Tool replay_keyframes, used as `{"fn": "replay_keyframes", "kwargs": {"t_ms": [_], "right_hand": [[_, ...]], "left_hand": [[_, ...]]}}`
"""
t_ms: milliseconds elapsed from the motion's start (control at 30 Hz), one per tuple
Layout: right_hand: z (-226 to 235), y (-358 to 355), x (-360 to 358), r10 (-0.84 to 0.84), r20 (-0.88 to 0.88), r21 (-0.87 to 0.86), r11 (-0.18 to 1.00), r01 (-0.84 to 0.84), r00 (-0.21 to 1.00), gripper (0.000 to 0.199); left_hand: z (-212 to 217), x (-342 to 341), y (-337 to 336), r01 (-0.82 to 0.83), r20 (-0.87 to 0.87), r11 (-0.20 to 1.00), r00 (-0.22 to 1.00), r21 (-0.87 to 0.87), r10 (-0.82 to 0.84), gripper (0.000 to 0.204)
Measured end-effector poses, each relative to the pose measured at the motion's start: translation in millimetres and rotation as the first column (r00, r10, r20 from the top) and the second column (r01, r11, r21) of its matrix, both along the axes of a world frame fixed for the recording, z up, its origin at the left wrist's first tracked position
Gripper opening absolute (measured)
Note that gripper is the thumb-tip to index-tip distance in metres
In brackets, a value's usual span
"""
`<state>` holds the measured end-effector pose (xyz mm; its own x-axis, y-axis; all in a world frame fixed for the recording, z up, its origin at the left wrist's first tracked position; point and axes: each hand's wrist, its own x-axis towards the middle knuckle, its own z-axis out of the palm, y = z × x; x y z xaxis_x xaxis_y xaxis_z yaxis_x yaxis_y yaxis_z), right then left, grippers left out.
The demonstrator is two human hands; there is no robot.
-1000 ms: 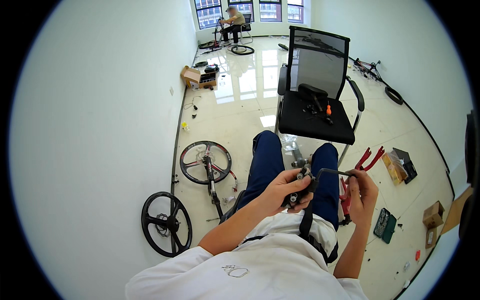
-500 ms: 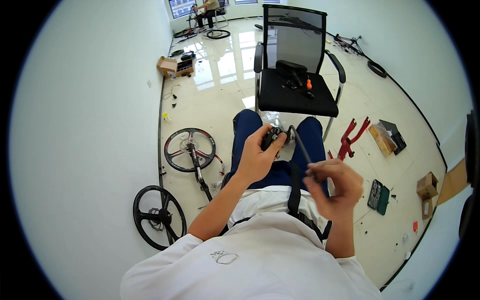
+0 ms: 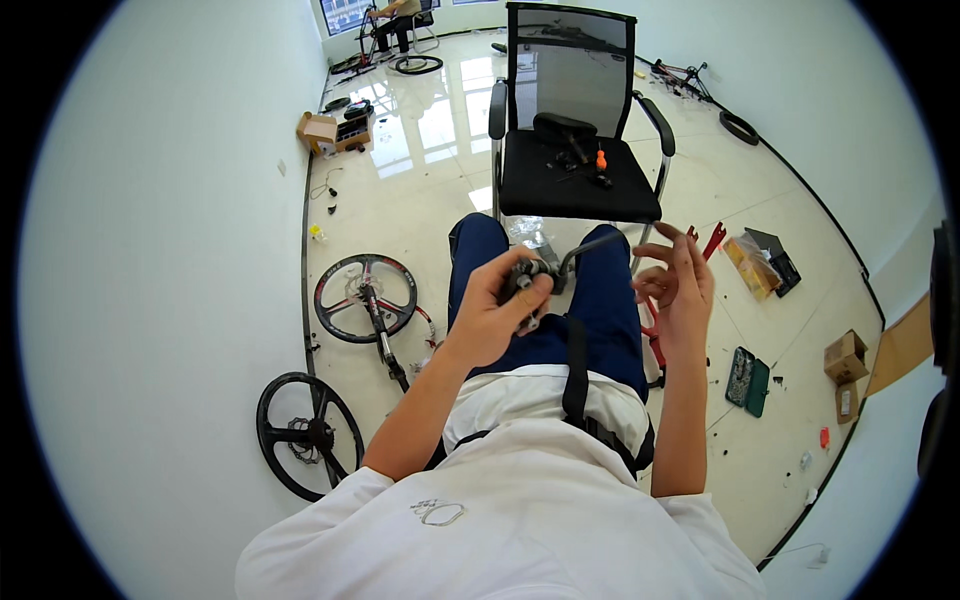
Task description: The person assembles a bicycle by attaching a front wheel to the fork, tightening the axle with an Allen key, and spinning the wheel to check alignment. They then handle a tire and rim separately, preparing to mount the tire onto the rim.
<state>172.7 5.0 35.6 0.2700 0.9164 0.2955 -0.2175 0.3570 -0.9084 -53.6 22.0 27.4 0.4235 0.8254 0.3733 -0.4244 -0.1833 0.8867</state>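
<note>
Over my lap, my left hand [image 3: 492, 312] is closed around a compact dark metal bicycle part [image 3: 530, 285]; its exact kind is hard to make out. A bent dark hex key [image 3: 598, 243] sticks out of the part, its long arm slanting up to the right. Just beyond the key's free end, my right hand [image 3: 680, 275] is raised with its fingers apart and nothing in them. On the black chair [image 3: 530, 195] in front of me lie a black bicycle saddle [image 3: 563, 127], an orange-handled screwdriver [image 3: 601, 162] and small dark parts.
To my left are a wheel with a fork [image 3: 365, 298] and a black three-spoke wheel [image 3: 310, 435]. At right lie a red frame part [image 3: 714, 241], an orange box [image 3: 752, 268], a green tool case [image 3: 758, 388] and cardboard boxes [image 3: 845, 357]. Another person [image 3: 400, 20] sits far back.
My right hand has come off the hex key, moved up and spread its fingers. The key's long arm has swung from pointing down-right to up-right. My left hand has tilted the part.
</note>
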Motion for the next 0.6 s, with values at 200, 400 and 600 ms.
{"fn": "replay_keyframes", "kwargs": {"t_ms": [200, 400, 600], "right_hand": [[1.1, -0.1, -39.1, 0.487, -0.295, 0.003, 0.861, -0.509, 0.822, 0.061], [3.7, 0.1, -51.7, 0.500, -0.110, 0.005, 0.865, -0.502, 0.859, 0.046], [15.2, -13.1, -33.0, 0.417, -0.216, 0.230, 0.901, -0.369, 0.883, 0.027]], "left_hand": [[-4.0, 6.7, -1.8, -0.010, -0.054, 1.000, 0.998, 0.029, 0.011, 0.019], [-2.7, 5.7, -7.1, -0.035, -0.242, 0.994, 0.968, 0.101, 0.058, 0.018], [-11.9, 9.9, -1.1, 0.019, -0.472, 0.999, 0.882, 0.046, 0.005, 0.021]]}}
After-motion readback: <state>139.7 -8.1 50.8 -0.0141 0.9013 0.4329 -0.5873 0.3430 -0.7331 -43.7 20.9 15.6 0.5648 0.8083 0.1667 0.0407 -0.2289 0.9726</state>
